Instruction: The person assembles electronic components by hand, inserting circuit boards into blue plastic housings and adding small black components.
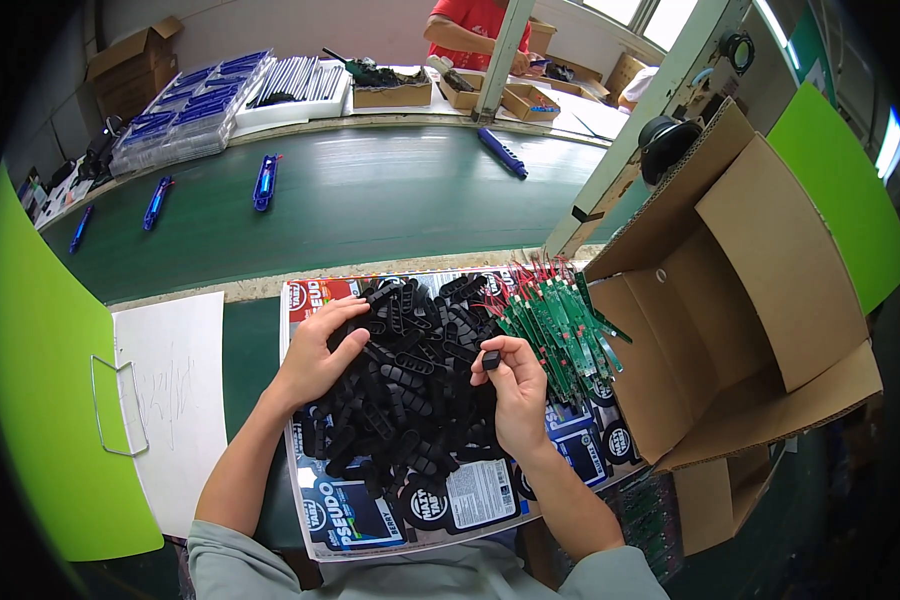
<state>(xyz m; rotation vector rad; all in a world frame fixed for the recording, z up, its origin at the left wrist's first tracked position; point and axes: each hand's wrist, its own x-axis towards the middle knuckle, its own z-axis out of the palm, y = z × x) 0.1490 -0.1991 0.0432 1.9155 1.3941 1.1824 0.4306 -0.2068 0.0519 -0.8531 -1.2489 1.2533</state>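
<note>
A heap of small black oblong plastic parts (400, 375) lies on a printed sheet in front of me. My left hand (320, 350) rests at the heap's upper left edge, fingers stretched out and thumb apart, gripping nothing. Between the thumb and fingers of my right hand (518, 400) is a small black block-like piece (491, 360), held just over the heap's right side; most of it is hidden by the fingers. Right of that hand lies a bundle of narrow green circuit boards (560, 335) with thin red wires.
An open cardboard box (670, 350) stands at the right. Beyond the table runs a green conveyor belt (370, 190) carrying several blue casings (265, 182). A white sheet (175, 400) with a bent wire frame lies left. Across the belt a person in red (460, 35) works.
</note>
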